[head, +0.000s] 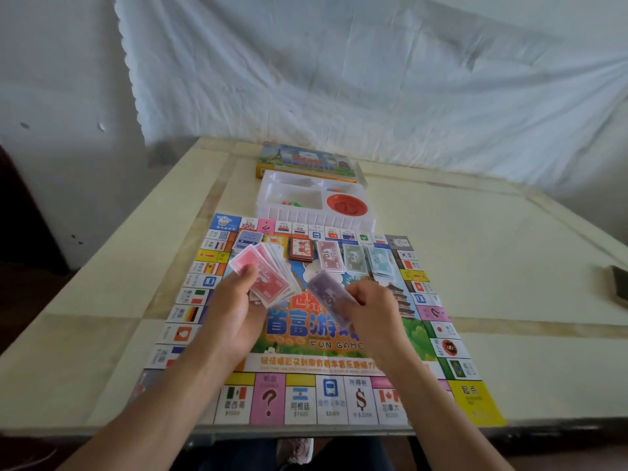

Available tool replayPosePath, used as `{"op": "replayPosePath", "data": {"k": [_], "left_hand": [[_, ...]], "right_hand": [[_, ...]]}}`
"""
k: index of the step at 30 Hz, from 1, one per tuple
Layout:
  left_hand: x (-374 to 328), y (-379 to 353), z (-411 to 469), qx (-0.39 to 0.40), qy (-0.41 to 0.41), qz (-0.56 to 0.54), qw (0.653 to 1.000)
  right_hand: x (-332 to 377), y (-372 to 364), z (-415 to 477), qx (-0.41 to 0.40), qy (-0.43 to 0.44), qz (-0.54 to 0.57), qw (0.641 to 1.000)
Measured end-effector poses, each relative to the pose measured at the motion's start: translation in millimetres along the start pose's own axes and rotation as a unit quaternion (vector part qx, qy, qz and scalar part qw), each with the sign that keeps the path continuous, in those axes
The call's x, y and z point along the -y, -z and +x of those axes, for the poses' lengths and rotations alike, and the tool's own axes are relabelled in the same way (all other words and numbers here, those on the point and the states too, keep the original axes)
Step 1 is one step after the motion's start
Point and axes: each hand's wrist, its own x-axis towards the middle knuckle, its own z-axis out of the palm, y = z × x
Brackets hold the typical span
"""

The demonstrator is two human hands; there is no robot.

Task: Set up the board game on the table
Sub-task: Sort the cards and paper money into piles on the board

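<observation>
The left hand (234, 300) covers the near end of the fan of play money (272, 277), so its notes cannot be counted. Just beyond the fan a yellow-orange pile (277, 240) is mostly hidden behind it. The purple notes (328, 295) are blurred, and whether they are one or several cannot be told. Small coloured pieces (291, 202) in the white tray (299, 217) are too small to make out. Far to the right of both hands a dark object (618, 283) is cut off by the frame edge.

The left hand grips the fan, its thumb pressed on the top red note and its fingers curled underneath. The right hand (370, 309), just beside it but apart, pinches the purple notes at their near end between thumb and curled fingers.

Beyond the hands, six piles lie in a row on the game board (475, 399): blue cards (248, 240), the half-hidden yellow-orange pile, brown-red cards (300, 250), pink notes (329, 257), green notes (355, 259) and pale blue notes (380, 261).

Past the row is the one tray, touching the board's far edge and holding one red disc (346, 203) to the right of the pieces. Behind it lies one box lid (306, 161).

The board lies flat on the table (509, 232), directly under both hands, its near edge at the table's near edge.
</observation>
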Motion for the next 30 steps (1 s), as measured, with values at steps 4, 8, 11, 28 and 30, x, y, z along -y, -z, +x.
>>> {"op": "replayPosePath", "data": {"k": [4, 8, 11, 28, 30], "left_hand": [[0, 2, -6, 0.078, 0.025, -0.049, 0.995], [1, 0, -8, 0.083, 0.007, -0.020, 0.996], [-3, -1, -9, 0.066, -0.005, 0.014, 0.998], [-50, 31, 3, -0.031, -0.041, 0.169, 0.984], [-52, 35, 6, -0.043, -0.047, 0.172, 0.983]], "right_hand": [[12, -7, 0, 0.064, -0.173, 0.352, 0.918], [24, -28, 0, 0.072, -0.192, 0.381, 0.901], [31, -36, -1, 0.073, -0.190, 0.370, 0.907], [67, -60, 25, 0.119, -0.149, 0.130, 0.973], [71, -67, 28, 0.123, -0.152, 0.139, 0.971]]}}
